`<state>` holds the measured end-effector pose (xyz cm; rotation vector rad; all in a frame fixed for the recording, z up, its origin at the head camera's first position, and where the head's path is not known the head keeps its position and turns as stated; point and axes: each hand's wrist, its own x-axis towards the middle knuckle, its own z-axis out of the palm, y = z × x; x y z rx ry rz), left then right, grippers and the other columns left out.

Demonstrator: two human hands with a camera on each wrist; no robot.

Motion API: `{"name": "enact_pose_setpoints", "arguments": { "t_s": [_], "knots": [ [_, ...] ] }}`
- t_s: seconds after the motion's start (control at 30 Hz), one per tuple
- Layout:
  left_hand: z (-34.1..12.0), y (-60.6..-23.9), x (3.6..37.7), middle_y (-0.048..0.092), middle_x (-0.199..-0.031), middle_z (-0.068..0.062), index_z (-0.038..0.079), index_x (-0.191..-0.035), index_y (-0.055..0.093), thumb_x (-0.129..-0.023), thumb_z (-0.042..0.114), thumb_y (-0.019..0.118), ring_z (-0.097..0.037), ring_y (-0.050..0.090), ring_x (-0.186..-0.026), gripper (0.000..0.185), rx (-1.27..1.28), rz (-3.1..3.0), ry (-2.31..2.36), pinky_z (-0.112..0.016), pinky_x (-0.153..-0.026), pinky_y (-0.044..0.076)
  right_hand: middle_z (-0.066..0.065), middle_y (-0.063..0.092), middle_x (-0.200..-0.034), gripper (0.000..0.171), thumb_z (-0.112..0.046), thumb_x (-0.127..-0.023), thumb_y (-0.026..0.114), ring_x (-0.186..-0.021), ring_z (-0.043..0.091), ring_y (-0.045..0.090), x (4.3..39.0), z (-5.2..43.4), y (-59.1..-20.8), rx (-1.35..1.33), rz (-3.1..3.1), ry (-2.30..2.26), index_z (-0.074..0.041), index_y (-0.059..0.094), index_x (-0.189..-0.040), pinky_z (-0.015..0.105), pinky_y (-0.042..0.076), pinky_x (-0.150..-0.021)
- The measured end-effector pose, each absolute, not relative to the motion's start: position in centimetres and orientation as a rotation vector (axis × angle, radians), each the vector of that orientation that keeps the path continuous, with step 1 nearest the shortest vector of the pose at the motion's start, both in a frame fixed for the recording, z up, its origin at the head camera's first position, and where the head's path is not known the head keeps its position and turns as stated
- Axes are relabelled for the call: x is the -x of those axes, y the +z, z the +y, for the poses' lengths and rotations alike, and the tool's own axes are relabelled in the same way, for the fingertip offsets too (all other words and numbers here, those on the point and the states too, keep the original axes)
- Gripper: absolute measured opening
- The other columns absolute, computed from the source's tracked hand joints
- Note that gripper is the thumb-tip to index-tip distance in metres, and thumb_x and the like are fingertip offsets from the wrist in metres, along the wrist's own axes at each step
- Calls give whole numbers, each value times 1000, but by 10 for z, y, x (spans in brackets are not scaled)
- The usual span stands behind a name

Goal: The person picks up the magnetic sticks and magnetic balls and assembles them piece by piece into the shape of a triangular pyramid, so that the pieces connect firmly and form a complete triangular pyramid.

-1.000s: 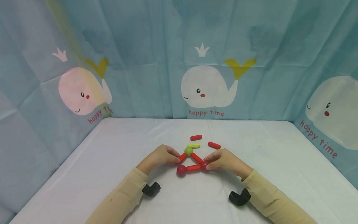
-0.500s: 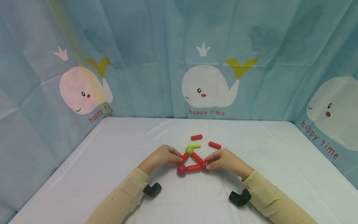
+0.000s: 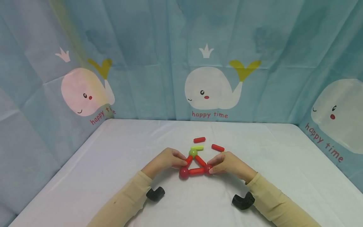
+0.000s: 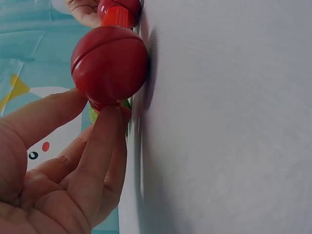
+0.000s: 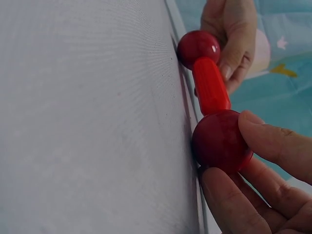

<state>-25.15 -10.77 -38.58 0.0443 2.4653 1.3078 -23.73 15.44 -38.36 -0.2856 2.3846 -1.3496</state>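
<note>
The worktop (image 3: 113, 164) is covered by a pale cloth, and a whale-print curtain (image 3: 210, 63) hangs behind and beside it.

Near the front centre of the worktop lies a flat triangle (image 3: 194, 164) of toy rods and balls. A green ball (image 3: 193, 153) forms its far corner. A left red ball (image 3: 184, 172) and a right red ball (image 3: 208, 168) form the near corners, joined by a red rod (image 3: 197, 171). The pieces look like hard, smooth, light plastic. In my judgement they are stiff, not fragile and somewhat slippery. The joints probably part under a sideways pull, so the balls at the corners are the soundest places to take hold.

A short green rod (image 3: 197, 147) touches the green ball on its far side. Two loose red rods (image 3: 199, 139) (image 3: 217, 147) lie just beyond, apart from the triangle.

The left hand (image 3: 164, 161) rests low on the worktop. Its thumb and fingers (image 4: 105, 146) are curled in a pinch on the left slanted rod (image 3: 188, 160), close against the left red ball.

The right hand (image 3: 229, 164) mirrors it, wrist low. Its thumb and fingers (image 5: 273, 146) pinch the right red ball.

Two black elbow-shaped pieces (image 3: 155, 193) (image 3: 243, 200) lie near the forearms, untouched.
</note>
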Motion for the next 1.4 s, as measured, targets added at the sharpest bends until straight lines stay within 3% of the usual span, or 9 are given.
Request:
{"name": "enact_pose_setpoints", "arguments": {
  "t_s": [0.4, 0.63, 0.8, 1.2, 1.4],
  "knots": [
    [-112, -382, 251, 71, -100, 0, 15, -102, 75, -82, 27, 79, -17, 63, -93, 24, -110, 2457, 1237, -35, -84, 54, 4, 76, -99, 32, -18, -79, 83, -84, 12, 68, 236, 153, -382, 285, 2394, -1334, -5, 76, -107, 28, 56, -77],
    [-124, -377, 251, 72, -104, 2, 19, -118, 68, -79, 26, 81, -17, 64, -97, 42, -259, 2362, 1095, -45, -92, 50, 3, 75, -101, 31, -18, -78, 84, -86, 12, 66, 235, 152, -382, 255, 2418, -1308, -6, 77, -106, 29, 57, -78],
    [-124, -378, 249, 71, -104, 1, 17, -125, 63, -79, 20, 82, -15, 65, -97, 50, -309, 2312, 1102, -44, -93, 51, 4, 77, -100, 31, -17, -79, 83, -85, 12, 67, 235, 153, -383, 269, 2397, -1316, -6, 76, -108, 29, 57, -77],
    [-130, -384, 254, 69, -111, 0, 23, -126, 65, -80, 20, 80, -17, 62, -103, 48, -299, 2301, 1174, -48, -94, 50, 5, 76, -104, 31, -17, -80, 82, -92, 12, 67, 235, 152, -384, 279, 2390, -1322, -7, 76, -109, 30, 57, -79],
    [-130, -386, 256, 69, -114, 0, 22, -128, 64, -80, 21, 80, -17, 61, -106, 50, -341, 2303, 1158, -49, -95, 49, 4, 76, -103, 30, -18, -81, 81, -88, 12, 67, 233, 153, -381, 279, 2414, -1309, -7, 76, -109, 30, 58, -79]
  ]
}}
